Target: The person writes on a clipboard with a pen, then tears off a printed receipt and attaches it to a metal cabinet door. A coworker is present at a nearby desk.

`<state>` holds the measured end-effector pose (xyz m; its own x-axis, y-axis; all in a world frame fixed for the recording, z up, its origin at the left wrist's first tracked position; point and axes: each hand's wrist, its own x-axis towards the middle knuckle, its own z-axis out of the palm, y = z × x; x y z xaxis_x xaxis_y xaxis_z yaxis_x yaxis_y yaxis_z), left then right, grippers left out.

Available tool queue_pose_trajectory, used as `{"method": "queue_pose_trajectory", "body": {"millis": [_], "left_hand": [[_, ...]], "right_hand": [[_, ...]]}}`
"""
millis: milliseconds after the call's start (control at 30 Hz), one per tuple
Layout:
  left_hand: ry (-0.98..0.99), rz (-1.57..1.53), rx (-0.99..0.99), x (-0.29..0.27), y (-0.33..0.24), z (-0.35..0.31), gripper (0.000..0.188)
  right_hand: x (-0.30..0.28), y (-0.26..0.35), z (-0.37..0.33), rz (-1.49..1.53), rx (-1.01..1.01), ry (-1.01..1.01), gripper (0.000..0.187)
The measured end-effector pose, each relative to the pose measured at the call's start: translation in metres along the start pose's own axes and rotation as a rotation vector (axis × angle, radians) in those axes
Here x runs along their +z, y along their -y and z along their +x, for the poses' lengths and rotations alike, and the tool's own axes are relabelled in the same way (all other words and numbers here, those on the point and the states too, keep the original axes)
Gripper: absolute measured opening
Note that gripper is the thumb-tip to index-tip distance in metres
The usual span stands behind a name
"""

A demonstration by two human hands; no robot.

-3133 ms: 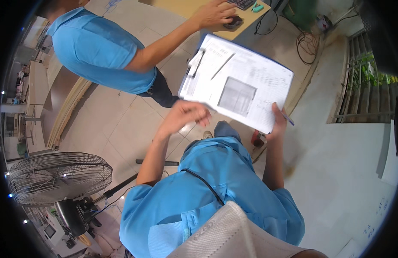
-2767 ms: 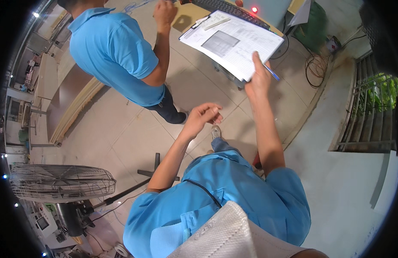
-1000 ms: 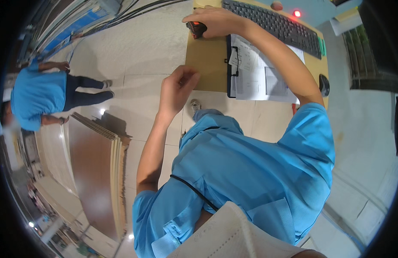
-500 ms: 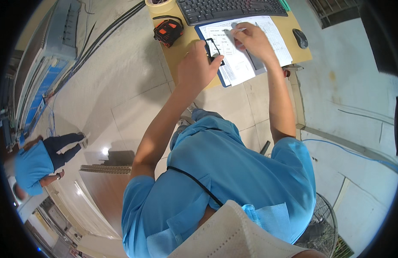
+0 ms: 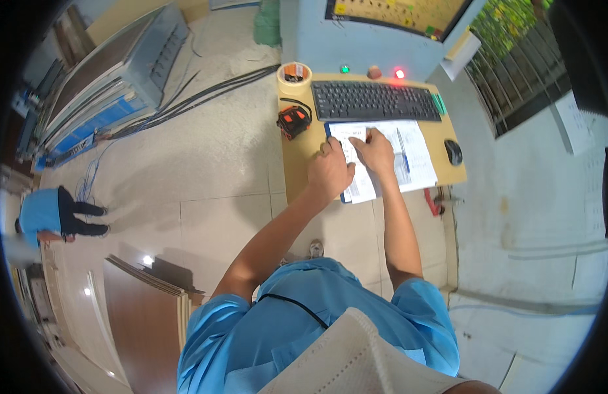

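Observation:
A blue clipboard (image 5: 328,129) lies on the small yellow-topped desk, printed sheets (image 5: 419,154) spread over it. My left hand (image 5: 329,171) is closed round the clipboard's left edge, where the clip is, its thumb resting on a narrow printed sheet (image 5: 361,187). That hand covers the clip. Close to its right, my right hand (image 5: 376,152) pinches the upper part of the narrow sheet between thumb and fingers. A pen (image 5: 405,161) rests on the papers just right of my right hand.
Behind the papers sits a black keyboard (image 5: 376,102). A tape measure (image 5: 294,121) and a tape roll (image 5: 294,79) stand at the left, a mouse (image 5: 453,152) at the right. Panels (image 5: 146,308) lean at lower left; a co-worker (image 5: 44,213) bends over at far left.
My view has tilted up, bringing in the monitor and window. My right hand has come closer to my left on the narrow sheet. The pen now shows, and the clip is hidden.

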<state>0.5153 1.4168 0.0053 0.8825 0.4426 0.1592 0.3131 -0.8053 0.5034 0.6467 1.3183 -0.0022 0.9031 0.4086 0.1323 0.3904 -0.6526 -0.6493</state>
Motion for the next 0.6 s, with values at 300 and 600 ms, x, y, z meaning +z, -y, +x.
{"method": "queue_pose_trajectory", "body": {"millis": [300,600], "left_hand": [[-0.031,0.034,-0.069,0.045,-0.03,0.006,0.048],[0.041,0.049,-0.133,0.037,-0.069,-0.002,0.061]], "right_hand": [[-0.007,-0.049,0.006,0.003,-0.014,0.033,0.039],[-0.03,-0.088,0.0,0.33,-0.088,0.023,0.031]]}}
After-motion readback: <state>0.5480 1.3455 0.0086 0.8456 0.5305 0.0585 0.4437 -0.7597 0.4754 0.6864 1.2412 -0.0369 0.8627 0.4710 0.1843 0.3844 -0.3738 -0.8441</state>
